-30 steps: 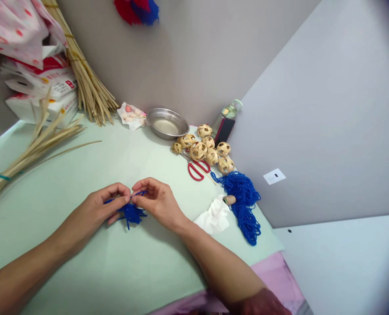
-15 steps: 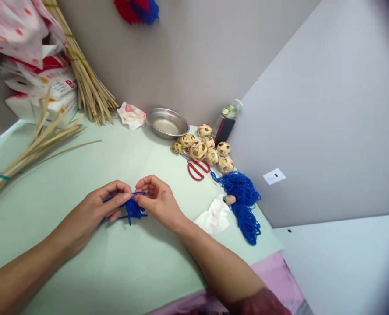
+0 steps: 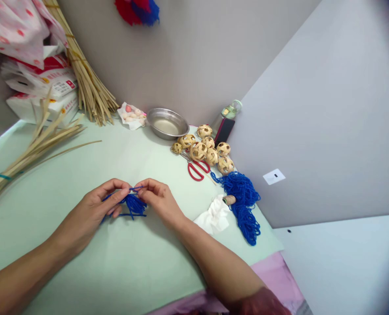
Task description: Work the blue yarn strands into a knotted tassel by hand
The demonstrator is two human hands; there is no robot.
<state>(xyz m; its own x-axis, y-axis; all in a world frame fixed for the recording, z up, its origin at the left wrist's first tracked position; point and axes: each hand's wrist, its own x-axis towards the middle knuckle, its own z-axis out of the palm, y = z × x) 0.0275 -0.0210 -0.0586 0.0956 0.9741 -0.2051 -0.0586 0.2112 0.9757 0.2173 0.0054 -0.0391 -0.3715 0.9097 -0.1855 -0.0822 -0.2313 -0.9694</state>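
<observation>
A small bundle of blue yarn [image 3: 136, 204] hangs between my hands, its loose strands fanned out downward. My left hand [image 3: 107, 199] is closed on the bundle, thumb and forefinger pinching its top, while more blue strands show below the palm. With thumb and fingertips my right hand [image 3: 155, 194] pinches a strand of blue yarn at the upper right of the bundle. The fingertips of both hands are close together. Part of the bundle is hidden inside the left hand.
Right of my hands lie a blue yarn skein [image 3: 242, 192], a thread spool [image 3: 229, 200], crumpled tissue [image 3: 214, 215] and red-handled scissors [image 3: 196, 170]. Behind are several woven balls [image 3: 198, 150], a metal bowl [image 3: 168, 124], a bottle [image 3: 226, 114] and phone [image 3: 225, 130]. Flat strips [image 3: 33, 151] lie left.
My right hand has shifted slightly right and down, and its fingers have drawn in. The strand between the fingertips shows more clearly. My left hand has hardly moved.
</observation>
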